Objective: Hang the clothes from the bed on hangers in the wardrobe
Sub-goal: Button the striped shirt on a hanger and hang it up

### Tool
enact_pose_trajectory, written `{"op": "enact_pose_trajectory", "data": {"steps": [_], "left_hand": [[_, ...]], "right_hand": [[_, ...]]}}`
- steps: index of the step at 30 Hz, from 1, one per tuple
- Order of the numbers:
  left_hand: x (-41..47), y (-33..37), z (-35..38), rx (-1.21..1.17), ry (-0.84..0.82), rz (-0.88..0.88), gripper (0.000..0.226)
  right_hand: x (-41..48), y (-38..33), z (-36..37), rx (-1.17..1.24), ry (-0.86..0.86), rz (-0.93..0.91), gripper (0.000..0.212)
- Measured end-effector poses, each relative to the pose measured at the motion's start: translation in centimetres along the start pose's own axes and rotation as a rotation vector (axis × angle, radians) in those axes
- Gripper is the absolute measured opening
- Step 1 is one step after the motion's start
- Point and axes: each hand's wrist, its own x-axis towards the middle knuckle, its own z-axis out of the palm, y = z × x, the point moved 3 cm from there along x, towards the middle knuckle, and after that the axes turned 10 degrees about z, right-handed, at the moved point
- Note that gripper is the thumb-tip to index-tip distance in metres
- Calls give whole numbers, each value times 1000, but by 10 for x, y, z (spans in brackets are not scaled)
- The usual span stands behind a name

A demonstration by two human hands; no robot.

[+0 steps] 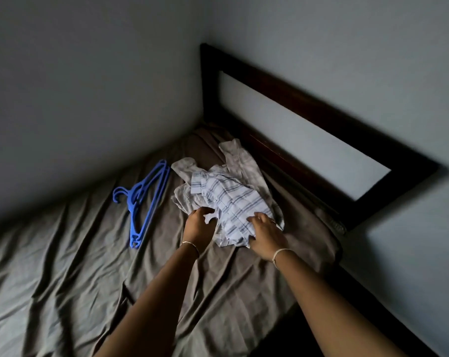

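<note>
Clothes lie heaped on the bed [89, 266], close to the dark wooden headboard [308, 110] at two o'clock: a blue-striped white shirt [231, 199] crumpled on top of a pale grey garment [244, 161]. The left grip [199, 228] curls round the shirt's edge at its seven o'clock side, fingers bent into the cloth. The right grip [265, 233] lies on the shirt's five o'clock corner, fingers folded over the fabric and thumb at the hem. Blue plastic hangers [146, 202] lie stacked on the bed at nine o'clock from the heap, apart from it. Each wrist wears a thin bracelet [189, 244].
</note>
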Motion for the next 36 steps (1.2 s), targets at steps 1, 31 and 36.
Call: {"op": "enact_pose_trajectory", "data": {"steps": [1,31,36], "left_hand": [[8,-6,4,-8,3,-30,27],[140,-109,119,-246,129,-548,22],[132,-106,112,-302,189,-577,18]], "right_hand": [[14,3,2,-23,-12,4,53],[287,-12,82,-40,-224,-158,48],[286,-13,60,427,-101,242,12]]}}
